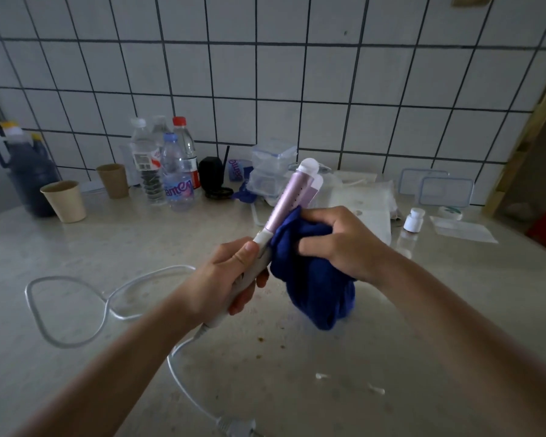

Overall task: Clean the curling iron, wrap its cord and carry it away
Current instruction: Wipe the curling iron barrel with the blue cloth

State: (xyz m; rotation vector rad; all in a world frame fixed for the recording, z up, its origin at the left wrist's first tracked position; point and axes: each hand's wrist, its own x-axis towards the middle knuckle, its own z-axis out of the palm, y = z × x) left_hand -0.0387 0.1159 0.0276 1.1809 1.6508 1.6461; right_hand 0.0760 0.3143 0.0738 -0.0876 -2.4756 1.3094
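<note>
Above the counter (76, 253), the curling iron (289, 200) is held tight by the left hand (230, 279). A blue cloth (316, 279) is squeezed in the right hand (338, 241). The barrel should be rubbed slowly, with the handle kept steady.

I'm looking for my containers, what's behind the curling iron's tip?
Behind the curling iron, stacked clear plastic containers stand against the tiled wall. The barrel covers their right side; the contents can't be made out.

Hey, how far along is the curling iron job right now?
Nothing looks finished. Cleaning is in hand: the left hand holds the curling iron while the right hand presses a blue cloth to its barrel. The cord lies loose on the counter, unwrapped; carrying remains.
</note>
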